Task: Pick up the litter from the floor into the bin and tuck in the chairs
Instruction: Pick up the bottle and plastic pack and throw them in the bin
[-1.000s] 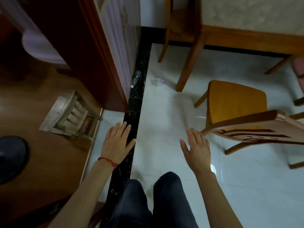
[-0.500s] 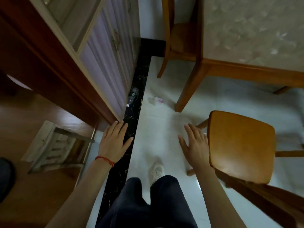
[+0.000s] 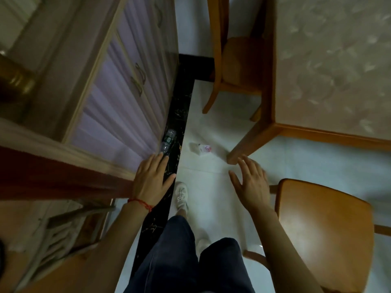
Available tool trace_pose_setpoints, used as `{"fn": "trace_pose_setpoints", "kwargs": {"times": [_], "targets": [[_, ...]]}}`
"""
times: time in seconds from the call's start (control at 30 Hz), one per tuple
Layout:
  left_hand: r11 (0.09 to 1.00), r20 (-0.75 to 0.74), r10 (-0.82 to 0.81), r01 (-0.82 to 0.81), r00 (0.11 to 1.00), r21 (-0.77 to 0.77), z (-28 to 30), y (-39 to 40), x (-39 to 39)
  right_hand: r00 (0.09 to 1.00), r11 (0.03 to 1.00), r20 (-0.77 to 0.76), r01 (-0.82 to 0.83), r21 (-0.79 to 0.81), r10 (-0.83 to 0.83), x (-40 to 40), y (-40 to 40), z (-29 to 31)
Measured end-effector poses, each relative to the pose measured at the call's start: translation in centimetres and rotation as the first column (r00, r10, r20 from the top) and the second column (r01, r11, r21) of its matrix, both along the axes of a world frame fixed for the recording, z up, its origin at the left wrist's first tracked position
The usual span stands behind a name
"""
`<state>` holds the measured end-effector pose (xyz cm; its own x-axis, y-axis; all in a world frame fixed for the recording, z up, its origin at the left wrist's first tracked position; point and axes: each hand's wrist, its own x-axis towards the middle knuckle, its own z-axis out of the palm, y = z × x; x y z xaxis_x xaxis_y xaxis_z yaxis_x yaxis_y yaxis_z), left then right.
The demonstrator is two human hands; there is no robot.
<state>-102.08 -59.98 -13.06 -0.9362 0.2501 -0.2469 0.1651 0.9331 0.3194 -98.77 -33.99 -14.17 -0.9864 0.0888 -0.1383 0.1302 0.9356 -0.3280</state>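
Observation:
A crumpled white wrapper with red print [image 3: 201, 148] lies on the pale tiled floor, just left of the table leg [image 3: 246, 144]. A clear plastic bottle [image 3: 168, 141] lies on the black floor strip against the lilac cabinet [image 3: 118, 106]. My left hand [image 3: 151, 179] hovers flat with fingers straight, just short of the bottle. My right hand [image 3: 251, 182] is spread, holding nothing, between the wrapper and a wooden chair [image 3: 323, 231] that stands pulled out at my right. A second chair [image 3: 237, 64] sits tucked at the table's far end.
The wooden table [image 3: 330, 66] with a pale patterned top fills the upper right. A small slatted stool [image 3: 63, 231] stands at the lower left on brown flooring. My legs and a white shoe [image 3: 181, 195] are on the tiles below the hands.
I have stepped forward; the wrapper, bottle and table leg are now nearer my hands. The pulled-out chair has slid to my right side. Both hands stay spread and empty.

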Motion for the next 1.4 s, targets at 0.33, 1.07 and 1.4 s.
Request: {"fn": "trace_pose_setpoints", "kwargs": {"times": [0.33, 1.07, 1.4], "targets": [[0.999, 0.029, -0.035, 0.035, 0.999, 0.019, -3.9, -1.0, -13.8, 0.999, 1.0, 0.051, -0.009, -0.03, 0.01, -12.9, -1.4, -3.8], [1.0, 0.063, 0.017, -0.018, 0.998, 0.008, -37.8, -0.6, -23.8, 0.96, 0.963, 0.092, -0.259, -0.08, 0.266, -26.2, 2.7, -37.4], [0.997, -0.01, -0.077, 0.077, 0.997, -0.017, -55.8, -2.5, -26.1, 0.956, 0.952, 0.036, -0.284, -0.118, 0.29, -28.3, 2.2, -56.7]]}}
